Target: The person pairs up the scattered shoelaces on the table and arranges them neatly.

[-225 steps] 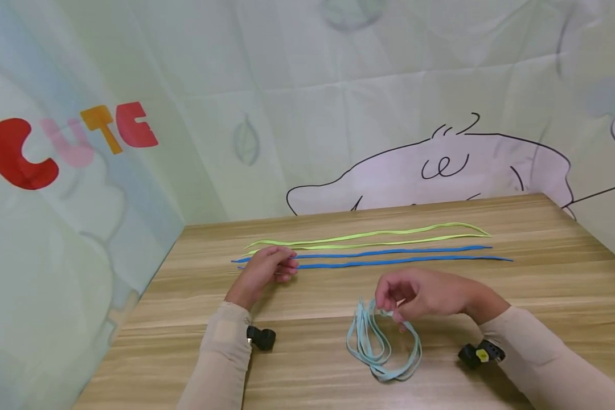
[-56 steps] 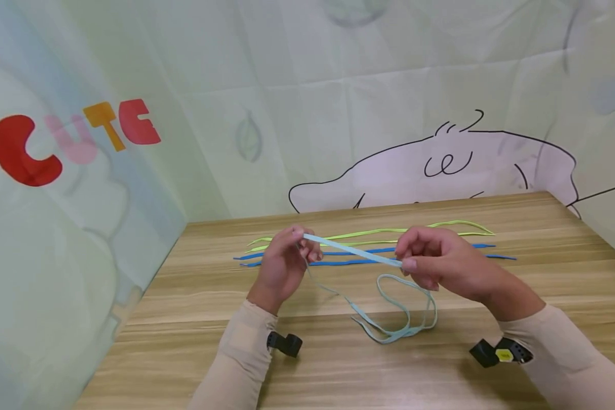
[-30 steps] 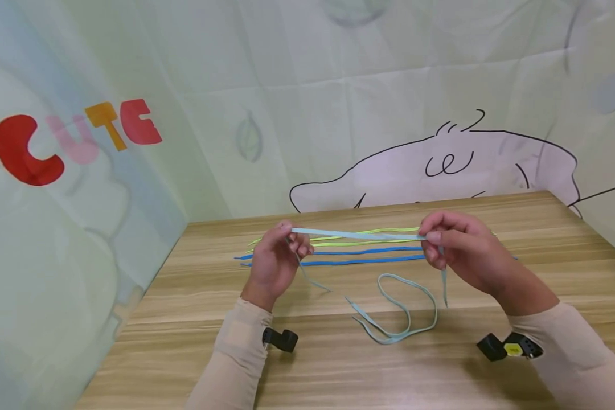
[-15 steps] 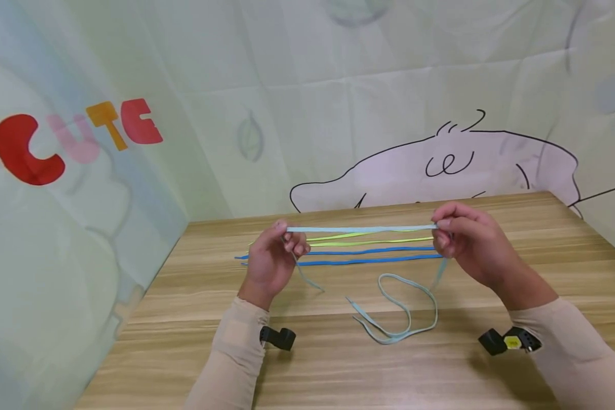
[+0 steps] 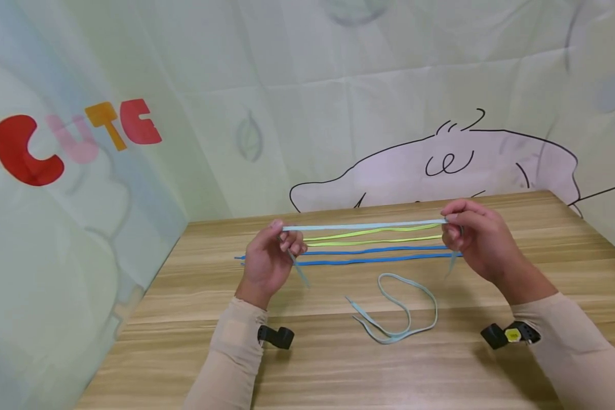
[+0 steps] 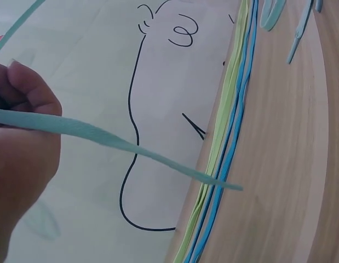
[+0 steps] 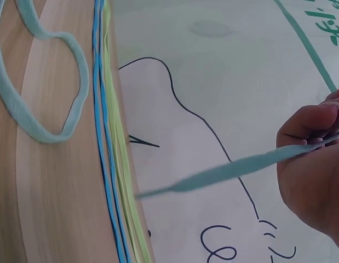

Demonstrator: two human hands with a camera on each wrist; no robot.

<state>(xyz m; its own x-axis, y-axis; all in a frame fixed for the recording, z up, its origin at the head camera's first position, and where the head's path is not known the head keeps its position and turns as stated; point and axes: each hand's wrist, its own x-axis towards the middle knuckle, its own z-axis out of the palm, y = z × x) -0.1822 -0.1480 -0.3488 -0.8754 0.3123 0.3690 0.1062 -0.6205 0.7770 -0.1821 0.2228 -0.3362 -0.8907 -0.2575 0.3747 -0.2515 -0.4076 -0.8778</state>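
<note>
Between both hands a light blue shoelace (image 5: 361, 225) is stretched nearly level above the table. My left hand (image 5: 271, 256) pinches it near one end between thumb and finger, and a short tail hangs below. At the right, my right hand (image 5: 479, 239) pinches the lace near its other end, where another tail dangles. Each wrist view shows a tapered loose tail of the lace (image 6: 120, 143) past the fingers. A second light blue shoelace (image 5: 389, 341) lies in a loose loop on the table, below and between the hands.
Behind the held lace, two blue shoelaces (image 5: 369, 261) lie side by side across the wooden table (image 5: 338, 370). Beyond them runs a yellow-green lace pair (image 5: 364, 232). A printed cloth backdrop (image 5: 287, 114) rises at the table's far and left edges.
Earlier the light blue laces lay bundled under my right hand. One has since been lifted out and drawn straight; my right hand has moved right and up, widening the span.
</note>
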